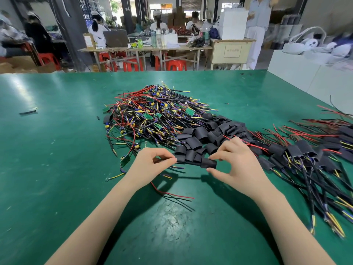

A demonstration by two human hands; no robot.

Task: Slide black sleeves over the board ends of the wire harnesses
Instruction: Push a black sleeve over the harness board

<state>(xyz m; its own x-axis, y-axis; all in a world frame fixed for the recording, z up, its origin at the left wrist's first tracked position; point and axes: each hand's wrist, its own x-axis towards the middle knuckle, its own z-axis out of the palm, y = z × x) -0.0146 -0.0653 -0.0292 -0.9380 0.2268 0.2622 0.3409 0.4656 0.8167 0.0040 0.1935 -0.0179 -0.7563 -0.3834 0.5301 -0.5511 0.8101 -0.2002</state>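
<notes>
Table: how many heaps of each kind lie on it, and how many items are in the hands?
bare harnesses, heaps: 1
loose sleeves, heaps: 1
sleeved harnesses, heaps: 1
harness pinched by left hand: 1
sleeve held by right hand: 1
Total: 5

Both bare forearms reach forward, converging toward the middle. The left hand [152, 162] curls its fingers, thumb and forefinger pinched together. The right hand [236, 165] arches, its forefinger and thumb pinching, other fingers bent.
</notes>
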